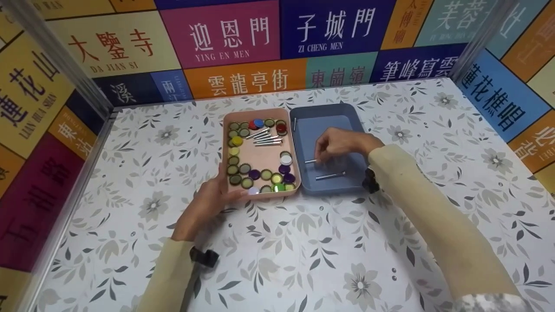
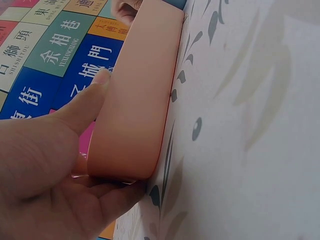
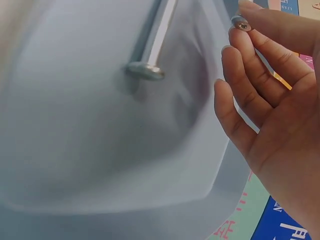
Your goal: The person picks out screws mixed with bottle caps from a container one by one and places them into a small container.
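My right hand (image 1: 338, 144) is over the blue-grey tray (image 1: 331, 190), pinching a metal screw (image 1: 310, 161) between thumb and fingertips; its round head (image 3: 242, 24) shows in the right wrist view. Another screw (image 1: 330, 176) lies on that tray's floor, and one more (image 1: 295, 125) is by its left wall. My left hand (image 1: 212, 195) grips the near left corner of the pink tray (image 1: 261, 113), thumb over the rim and fingers against the outer wall (image 2: 132, 100). Inside the pink tray, several screws (image 1: 266, 139) lie in a group, with bottle caps (image 1: 245, 169) around them.
The two trays stand side by side on a table (image 1: 269, 242) with a leaf-and-flower pattern. Panels with large printed characters (image 1: 236, 34) rise behind the table and at both sides.
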`<state>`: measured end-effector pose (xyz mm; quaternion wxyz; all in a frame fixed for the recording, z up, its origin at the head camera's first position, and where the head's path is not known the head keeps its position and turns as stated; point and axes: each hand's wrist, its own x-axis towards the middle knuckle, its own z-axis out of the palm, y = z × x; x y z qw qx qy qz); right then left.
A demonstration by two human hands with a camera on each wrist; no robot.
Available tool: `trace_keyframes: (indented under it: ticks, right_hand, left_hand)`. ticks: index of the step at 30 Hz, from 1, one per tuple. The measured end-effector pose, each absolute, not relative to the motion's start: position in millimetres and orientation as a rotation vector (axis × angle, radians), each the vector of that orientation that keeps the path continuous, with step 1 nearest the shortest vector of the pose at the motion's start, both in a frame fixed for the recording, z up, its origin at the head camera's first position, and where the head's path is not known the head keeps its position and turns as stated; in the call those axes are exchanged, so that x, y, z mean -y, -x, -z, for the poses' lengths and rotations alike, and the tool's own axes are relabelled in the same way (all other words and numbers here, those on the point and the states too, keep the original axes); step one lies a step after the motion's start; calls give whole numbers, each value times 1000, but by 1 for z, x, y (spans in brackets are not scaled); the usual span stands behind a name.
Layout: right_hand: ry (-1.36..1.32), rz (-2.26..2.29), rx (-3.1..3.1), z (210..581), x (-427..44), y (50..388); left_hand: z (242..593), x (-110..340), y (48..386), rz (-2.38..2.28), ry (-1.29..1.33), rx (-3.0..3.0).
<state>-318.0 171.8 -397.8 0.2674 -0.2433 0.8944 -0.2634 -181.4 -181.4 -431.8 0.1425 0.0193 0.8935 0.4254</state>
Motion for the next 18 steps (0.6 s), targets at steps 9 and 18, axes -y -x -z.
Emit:
trace_keyframes:
  ticks: [9, 18]
  right_hand:
    - [607, 735, -2390, 405, -178, 313]
    - [656, 716, -2388, 407, -183, 310]
  left_hand:
    - [433, 180, 181, -1203, -41, -2596]
    - [433, 178, 182, -1249, -30, -2578]
